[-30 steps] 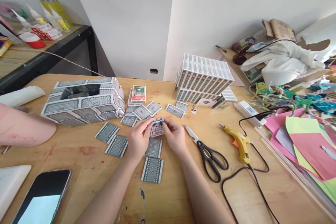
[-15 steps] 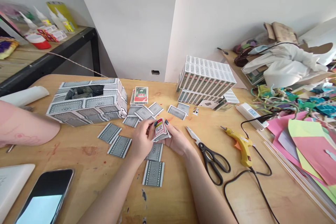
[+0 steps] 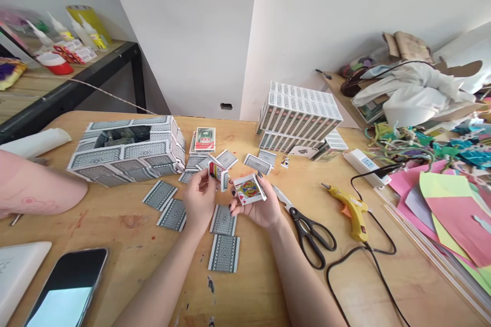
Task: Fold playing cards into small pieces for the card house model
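Observation:
My right hand (image 3: 260, 208) holds a small stack of playing cards (image 3: 249, 189) face up, a red court card on top. My left hand (image 3: 199, 199) pinches a single card (image 3: 218, 171) a little to the left of the stack, tilted on edge. Both hands hover above the wooden table (image 3: 126, 219). Several grey-backed cards (image 3: 224, 253) lie face down below and around them. A card deck box (image 3: 205, 138) lies just beyond.
A box covered in card backs (image 3: 126, 150) stands at the left, stacked deck boxes (image 3: 299, 115) at the back. Scissors (image 3: 307, 227), a yellow glue gun (image 3: 351, 207) with its cord and a power strip (image 3: 364, 162) lie right. A phone (image 3: 65, 288) lies front left, another person's arm (image 3: 34, 186) beside it.
The hands held one stack together; now my left hand has drawn a single card off to the left while my right hand keeps the stack, turned face up.

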`<state>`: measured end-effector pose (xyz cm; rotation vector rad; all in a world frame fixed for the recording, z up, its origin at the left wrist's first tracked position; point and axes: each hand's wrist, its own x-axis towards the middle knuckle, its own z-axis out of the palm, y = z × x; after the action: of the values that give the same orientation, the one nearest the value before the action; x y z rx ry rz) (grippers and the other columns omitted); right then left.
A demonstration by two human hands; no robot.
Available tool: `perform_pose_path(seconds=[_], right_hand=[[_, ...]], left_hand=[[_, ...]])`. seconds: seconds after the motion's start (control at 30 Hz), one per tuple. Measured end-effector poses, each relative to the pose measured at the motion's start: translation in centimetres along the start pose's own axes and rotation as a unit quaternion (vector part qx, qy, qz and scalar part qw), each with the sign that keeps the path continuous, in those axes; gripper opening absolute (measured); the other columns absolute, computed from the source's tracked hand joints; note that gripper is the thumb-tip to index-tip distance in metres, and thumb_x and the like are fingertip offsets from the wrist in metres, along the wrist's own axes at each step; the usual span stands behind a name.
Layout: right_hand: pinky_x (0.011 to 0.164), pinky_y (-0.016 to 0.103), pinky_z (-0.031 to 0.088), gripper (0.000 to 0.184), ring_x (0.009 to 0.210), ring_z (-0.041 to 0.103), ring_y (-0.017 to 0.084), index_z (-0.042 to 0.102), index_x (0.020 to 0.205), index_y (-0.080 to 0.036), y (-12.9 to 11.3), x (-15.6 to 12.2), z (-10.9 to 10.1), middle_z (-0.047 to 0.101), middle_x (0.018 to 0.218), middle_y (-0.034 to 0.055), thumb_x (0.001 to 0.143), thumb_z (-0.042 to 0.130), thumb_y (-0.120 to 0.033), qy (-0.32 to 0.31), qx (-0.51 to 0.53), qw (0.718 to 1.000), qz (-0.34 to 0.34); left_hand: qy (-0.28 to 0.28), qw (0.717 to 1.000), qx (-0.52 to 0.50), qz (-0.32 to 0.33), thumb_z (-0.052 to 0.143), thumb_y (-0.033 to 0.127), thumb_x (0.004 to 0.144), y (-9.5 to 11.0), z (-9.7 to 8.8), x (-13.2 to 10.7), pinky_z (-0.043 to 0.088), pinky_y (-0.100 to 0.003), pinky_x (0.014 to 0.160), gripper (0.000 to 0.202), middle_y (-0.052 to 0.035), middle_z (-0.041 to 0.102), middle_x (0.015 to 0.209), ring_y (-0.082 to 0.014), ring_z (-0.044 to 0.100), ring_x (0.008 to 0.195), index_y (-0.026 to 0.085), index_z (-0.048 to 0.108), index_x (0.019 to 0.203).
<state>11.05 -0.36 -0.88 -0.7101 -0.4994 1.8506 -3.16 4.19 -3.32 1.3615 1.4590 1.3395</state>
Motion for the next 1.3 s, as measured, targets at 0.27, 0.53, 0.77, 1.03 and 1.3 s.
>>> perform_pose_path(seconds=[0.27,0.53,0.77,1.03,1.3], right_hand=[[0.068,0.033,0.049,0.037,0.082,0.061,0.021,0.064,0.093,-0.019,-0.5,0.2,0.2,0.067,0.089,0.0081,0.078,0.048,-0.05,0.072,-0.006,0.99,-0.119],[0.056,0.025,0.043,0.037,0.067,0.059,0.018,0.067,0.086,-0.015,0.0,0.5,-0.4,0.067,0.076,0.0063,0.074,0.056,-0.048,0.102,-0.028,0.989,-0.1],[0.055,0.025,0.042,0.031,0.06,0.052,0.013,0.063,0.094,-0.019,0.3,0.8,-0.9,0.064,0.08,0.0024,0.074,0.06,-0.043,0.215,-0.14,0.941,-0.219],[0.065,0.026,0.044,0.025,0.072,0.057,0.016,0.063,0.087,-0.018,0.3,0.8,-0.3,0.064,0.08,0.0021,0.072,0.064,-0.038,0.202,-0.231,0.928,-0.212],[0.069,0.027,0.045,0.026,0.075,0.058,0.016,0.063,0.09,-0.018,0.4,1.0,-0.5,0.065,0.084,0.0027,0.076,0.06,-0.039,0.193,-0.221,0.933,-0.209]], left_hand=[[-0.129,0.99,-0.031,0.048,0.059,0.027,0.075,0.3,0.2,-1.2,0.052,-0.032,0.077,0.02,-0.0062,0.063,0.09,-0.0166,0.063,0.084,0.017,0.054,0.091],[-0.304,0.946,-0.037,0.103,0.054,0.02,0.078,1.8,0.0,-1.7,0.046,-0.035,0.088,0.014,-0.0081,0.054,0.116,-0.0213,0.054,0.107,0.019,0.052,0.092],[-0.211,0.936,0.142,0.242,0.063,0.026,0.073,2.0,-0.6,-1.2,0.037,-0.041,0.093,0.015,-0.0062,0.057,0.112,-0.0243,0.045,0.108,0.02,0.05,0.071],[-0.187,0.905,0.227,0.307,0.062,0.017,0.07,2.4,-0.2,-2.0,0.037,-0.043,0.088,0.011,-0.0023,0.06,0.114,-0.0258,0.043,0.102,0.02,0.052,0.068],[-0.178,0.904,0.243,0.303,0.063,0.016,0.069,2.5,-0.3,-2.0,0.036,-0.045,0.087,0.011,0.0005,0.058,0.12,-0.0259,0.043,0.103,0.021,0.053,0.067]])
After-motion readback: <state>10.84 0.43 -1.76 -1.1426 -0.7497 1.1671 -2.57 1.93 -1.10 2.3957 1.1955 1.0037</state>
